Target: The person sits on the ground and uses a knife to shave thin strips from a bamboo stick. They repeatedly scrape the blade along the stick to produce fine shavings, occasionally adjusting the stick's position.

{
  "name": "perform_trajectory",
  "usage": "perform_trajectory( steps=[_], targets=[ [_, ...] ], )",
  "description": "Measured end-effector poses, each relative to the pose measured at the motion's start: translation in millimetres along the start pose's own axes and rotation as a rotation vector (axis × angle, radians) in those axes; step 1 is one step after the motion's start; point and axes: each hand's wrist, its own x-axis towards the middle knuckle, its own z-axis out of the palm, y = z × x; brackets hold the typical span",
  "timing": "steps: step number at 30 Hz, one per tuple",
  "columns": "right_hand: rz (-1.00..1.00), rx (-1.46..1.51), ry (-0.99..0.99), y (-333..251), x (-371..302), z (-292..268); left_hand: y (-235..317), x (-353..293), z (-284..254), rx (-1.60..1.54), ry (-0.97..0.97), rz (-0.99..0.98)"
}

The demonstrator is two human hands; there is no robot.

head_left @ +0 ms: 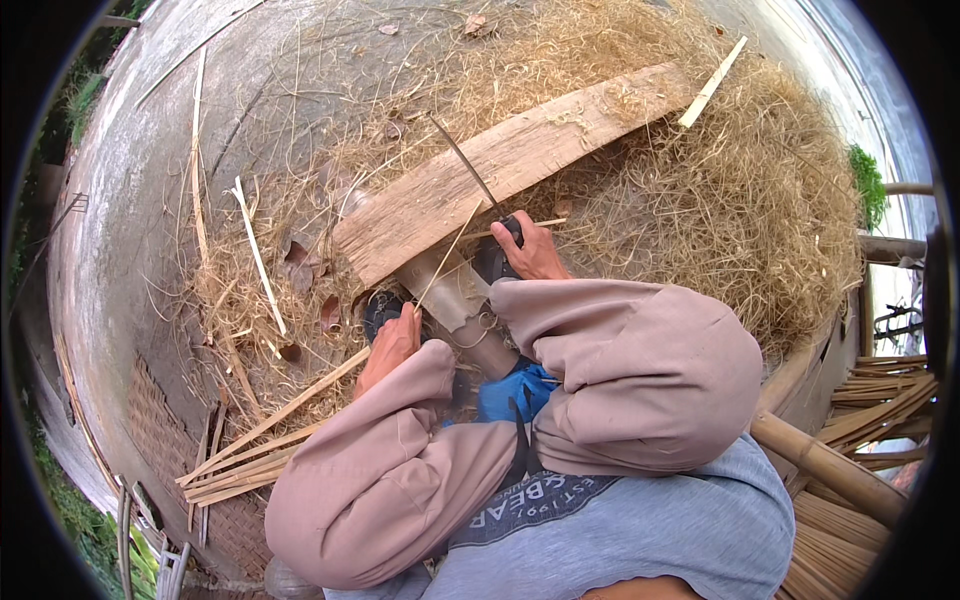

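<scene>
My right hand (538, 252) is closed round the black handle of a knife (468, 166), whose narrow blade points up and left over a wooden plank (500, 165). To its left, my left hand (392, 346) is closed beside my knee, partly behind the trouser leg. A thin bamboo strip (449, 252) runs from its fingertips up to the right, toward the knife handle. Another pale strip (542, 227) passes near my right hand. The plank lies aslant in front of me, above a grey tube-like support (438, 285).
Curly bamboo shavings (720, 220) cover much of the ground, heaped at right. Split bamboo strips (250, 467) lie at left by a woven mat (165, 440). Loose pale pieces (258, 255) lie farther off. At right are a bamboo pole (830, 465) and bundled strips (835, 535).
</scene>
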Motion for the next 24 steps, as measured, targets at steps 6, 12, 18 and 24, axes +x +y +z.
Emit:
perform_trajectory(
  steps=[6,12,18,24],
  targets=[
    [0.07,-0.262,-0.078,8.4,7.1,3.5,0.3,6.1,-1.2,-0.003,0.028,-0.007],
    [0.328,0.493,-0.319,16.0,11.2,-3.2,-1.1,8.6,-8.8,0.005,0.078,-0.028],
    [0.279,0.42,-0.318,18.0,13.4,-7.5,3.5,8.3,-12.0,0.004,0.098,-0.037],
    [0.195,0.037,-0.194,16.6,11.1,-2.6,4.9,3.0,-11.7,-0.012,0.105,-0.061]
  ],
)
